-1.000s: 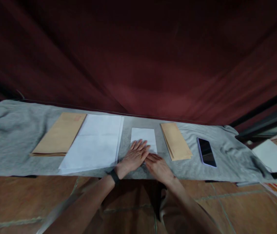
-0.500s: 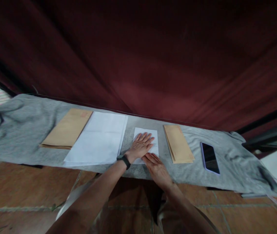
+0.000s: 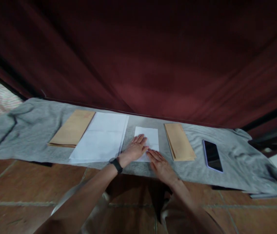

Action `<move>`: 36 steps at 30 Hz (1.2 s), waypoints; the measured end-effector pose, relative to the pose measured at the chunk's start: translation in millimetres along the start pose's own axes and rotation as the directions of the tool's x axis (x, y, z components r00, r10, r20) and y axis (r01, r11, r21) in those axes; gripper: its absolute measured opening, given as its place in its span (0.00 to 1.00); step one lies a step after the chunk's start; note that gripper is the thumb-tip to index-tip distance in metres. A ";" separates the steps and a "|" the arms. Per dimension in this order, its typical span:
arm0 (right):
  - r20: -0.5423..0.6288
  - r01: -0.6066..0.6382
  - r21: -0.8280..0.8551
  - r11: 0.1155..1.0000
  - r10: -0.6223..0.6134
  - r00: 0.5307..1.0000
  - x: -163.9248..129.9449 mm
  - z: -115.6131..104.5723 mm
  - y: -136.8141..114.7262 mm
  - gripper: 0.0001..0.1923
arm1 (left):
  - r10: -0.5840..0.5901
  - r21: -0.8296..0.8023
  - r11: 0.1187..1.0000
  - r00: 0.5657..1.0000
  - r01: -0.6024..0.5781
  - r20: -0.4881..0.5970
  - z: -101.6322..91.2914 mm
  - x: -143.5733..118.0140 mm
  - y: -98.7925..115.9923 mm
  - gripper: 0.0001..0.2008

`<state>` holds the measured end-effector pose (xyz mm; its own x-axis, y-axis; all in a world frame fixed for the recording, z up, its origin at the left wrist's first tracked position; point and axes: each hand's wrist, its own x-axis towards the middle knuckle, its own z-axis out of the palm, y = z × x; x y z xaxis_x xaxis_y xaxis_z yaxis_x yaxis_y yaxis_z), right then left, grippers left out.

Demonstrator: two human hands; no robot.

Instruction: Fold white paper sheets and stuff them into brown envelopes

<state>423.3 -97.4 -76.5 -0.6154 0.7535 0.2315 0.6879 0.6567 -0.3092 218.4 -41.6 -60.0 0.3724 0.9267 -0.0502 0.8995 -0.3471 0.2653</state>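
Note:
A folded sheet of white paper (image 3: 153, 134) lies flat on the grey cloth (image 3: 131, 169), with both hands on it. My left hand (image 3: 135, 148) presses on its left part, fingers stretched out and palm down; a dark band circles that wrist. My right hand (image 3: 161, 165) rests with outstretched fingers on the paper's lower right part. The two hands nearly meet at the thumb and fingertips. Left of them lies a stack of larger white sheets (image 3: 101, 136), crossed by a faint crease. To the right, a few brown envelopes (image 3: 179, 141) lie together.
Wider brown envelopes (image 3: 72, 128) lie at the left, beside the large sheets. A phone (image 3: 213, 156) with a purple edge lies at the right. Dark red fabric (image 3: 153, 65) hangs along the far edge. Tiled floor (image 3: 19, 185) shows below the near edge.
My left hand has slid left and slightly down across the paper, uncovering its middle. My right hand has shifted a little to the right. The camera view has turned slightly.

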 end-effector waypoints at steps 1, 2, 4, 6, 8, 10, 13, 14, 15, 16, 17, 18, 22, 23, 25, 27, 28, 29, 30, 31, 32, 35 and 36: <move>0.008 0.002 -0.002 1.000 -0.002 1.000 -0.6 -0.7 2.5 0.27 | 0.079 -0.039 0.996 0.996 -0.077 0.046 -1.4 -10.3 2.4 0.30; 0.021 0.013 0.001 1.000 -0.013 1.000 -1.1 -1.9 5.2 0.27 | 0.159 -0.077 0.985 0.984 -0.154 0.074 -2.5 -20.5 4.0 0.32; 0.051 0.047 0.022 0.999 -0.049 0.997 -1.6 -6.2 10.0 0.26 | 0.259 -0.125 0.960 0.963 -0.249 0.075 -4.5 -38.1 4.1 0.37; 0.080 0.075 0.059 0.995 -0.079 0.994 -2.1 -12.6 12.8 0.26 | 0.274 -0.136 0.954 0.961 -0.268 0.034 -6.1 -50.0 0.2 0.36; 0.104 0.075 0.098 0.992 -0.086 0.991 -3.1 -19.5 13.1 0.24 | 0.254 -0.133 0.959 0.967 -0.252 -0.005 -7.7 -55.9 -6.2 0.28; 0.123 0.058 0.131 0.990 -0.074 0.990 -4.4 -25.0 12.1 0.23 | 0.243 -0.141 0.960 0.970 -0.244 -0.024 -9.0 -57.6 -13.1 0.24; 0.132 0.011 0.154 0.988 -0.032 0.991 -5.6 -29.4 12.9 0.23 | 0.268 -0.182 0.946 0.963 -0.267 -0.021 -10.0 -57.3 -21.7 0.23; 0.131 -0.009 0.162 0.987 -0.013 0.991 -5.6 -29.8 14.5 0.22 | 0.276 -0.194 0.942 0.961 -0.275 -0.018 -10.0 -57.0 -24.1 0.22; 0.128 -0.029 0.172 0.985 0.007 0.992 -5.4 -29.9 16.7 0.22 | 0.283 -0.203 0.938 0.959 -0.280 -0.016 -9.8 -56.7 -26.4 0.21; 0.126 -0.049 0.184 0.982 0.026 0.992 -5.0 -29.6 19.3 0.22 | 0.287 -0.210 0.936 0.958 -0.284 -0.016 -9.4 -56.6 -28.7 0.20; 0.123 -0.063 0.194 0.979 0.039 0.992 -4.4 -29.3 22.1 0.21 | 0.292 -0.217 0.933 0.956 -0.289 -0.017 -8.9 -56.5 -31.0 0.19; 0.119 -0.069 0.200 0.977 0.046 0.992 -3.7 -29.0 24.8 0.21 | 0.297 -0.227 0.929 0.955 -0.293 -0.020 -8.3 -56.5 -33.1 0.19; 0.092 -0.081 0.235 0.969 0.061 0.994 1.1 -30.8 31.6 0.20 | 0.275 -0.310 0.913 0.961 -0.265 -0.013 -10.2 -54.3 -38.7 0.18; 0.089 -0.094 0.264 0.960 0.073 0.993 3.1 -32.3 32.1 0.19 | 0.251 -0.345 0.908 0.968 -0.237 -0.005 -12.4 -52.5 -39.0 0.18; 0.091 -0.135 0.334 0.933 0.110 0.990 7.7 -35.3 32.6 0.17 | 0.185 -0.428 0.890 0.983 -0.159 0.019 -18.5 -47.0 -38.2 0.16; 0.096 -0.193 0.380 0.905 0.169 0.981 12.7 -36.3 33.2 0.16 | 0.080 -0.487 0.872 0.996 -0.047 0.047 -24.6 -39.5 -36.4 0.15; 0.092 -0.232 0.386 0.893 0.213 0.973 15.2 -35.5 33.9 0.17 | 0.010 -0.502 0.864 0.998 0.020 0.056 -26.7 -35.5 -35.5 0.15; 0.084 -0.276 0.380 0.883 0.265 0.961 17.5 -33.8 34.8 0.16 | -0.063 -0.510 0.856 0.996 0.086 0.063 -27.8 -31.5 -34.7 0.14; 0.076 -0.327 0.362 0.873 0.322 0.944 19.7 -31.5 35.9 0.16 | -0.133 -0.517 0.844 0.989 0.146 0.062 -28.0 -27.8 -34.2 0.13; 0.068 -0.381 0.332 0.863 0.381 0.922 21.8 -28.7 37.1 0.15 | -0.194 -0.527 0.828 0.979 0.194 0.056 -27.1 -24.4 -34.0 0.13; 0.061 -0.431 0.296 0.852 0.434 0.899 23.9 -25.8 38.3 0.15 | -0.238 -0.545 0.808 0.970 0.225 0.049 -25.6 -21.4 -34.1 0.14; 0.043 -0.528 0.196 0.826 0.531 0.846 30.6 -19.7 40.4 0.18 | -0.303 -0.627 0.738 0.953 0.249 0.023 -20.0 -14.6 -35.1 0.16; 0.033 -0.543 0.180 0.820 0.546 0.837 32.9 -18.8 40.4 0.18 | -0.318 -0.648 0.720 0.948 0.249 0.011 -18.7 -12.9 -35.2 0.16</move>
<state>438.1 -45.5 -64.0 -0.1517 0.9884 -0.0054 0.8292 0.1243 -0.5450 177.6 -38.7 -50.7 0.0697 0.9874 -0.1420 0.5925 0.0736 0.8022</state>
